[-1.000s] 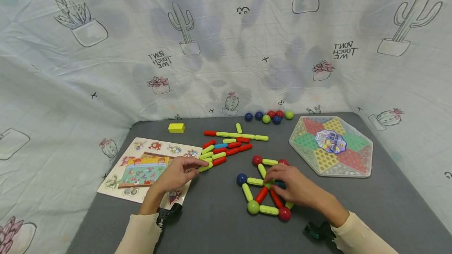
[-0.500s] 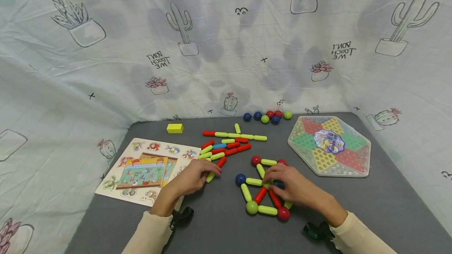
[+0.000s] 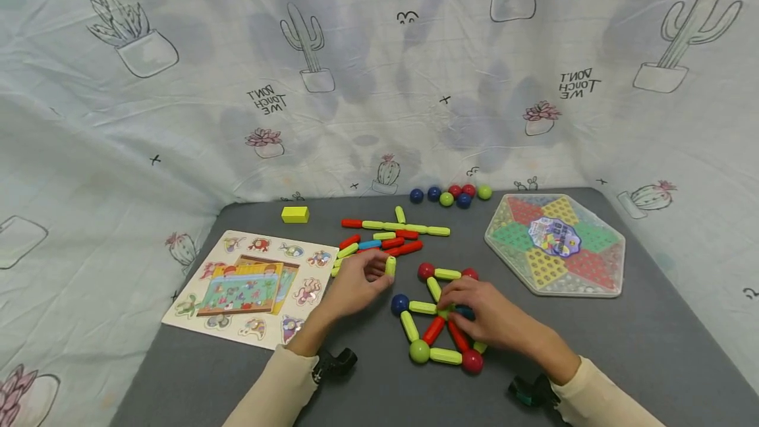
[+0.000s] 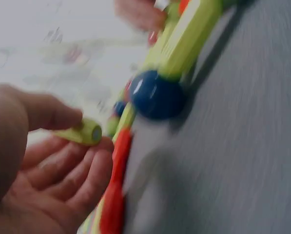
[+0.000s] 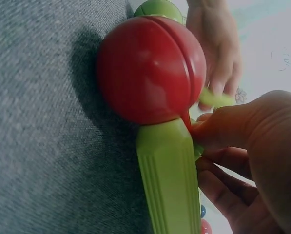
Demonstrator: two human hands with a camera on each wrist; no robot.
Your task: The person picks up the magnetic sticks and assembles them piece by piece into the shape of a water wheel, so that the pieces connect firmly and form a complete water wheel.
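Observation:
My left hand pinches a yellow-green magnetic rod between thumb and fingers, raised above the table. In the left wrist view the rod's round end points away from the palm. My right hand grips the green ball at the hub of a flat figure of magnetic rods and balls; fingers hide much of it. Red rods and yellow-green rods run out from the hub. A blue ball, a green ball and a red ball mark corners. The right wrist view shows a red ball up close.
Loose rods lie behind my left hand. Several loose balls sit at the back edge. A wooden picture puzzle lies left, a yellow block behind it. A hexagonal game board lies right. A printed cloth hangs behind.
My left hand has taken a yellow-green rod from the pile, lifted it and moved right towards the figure. The right hand stays at the hub; the figure has shifted slightly left.

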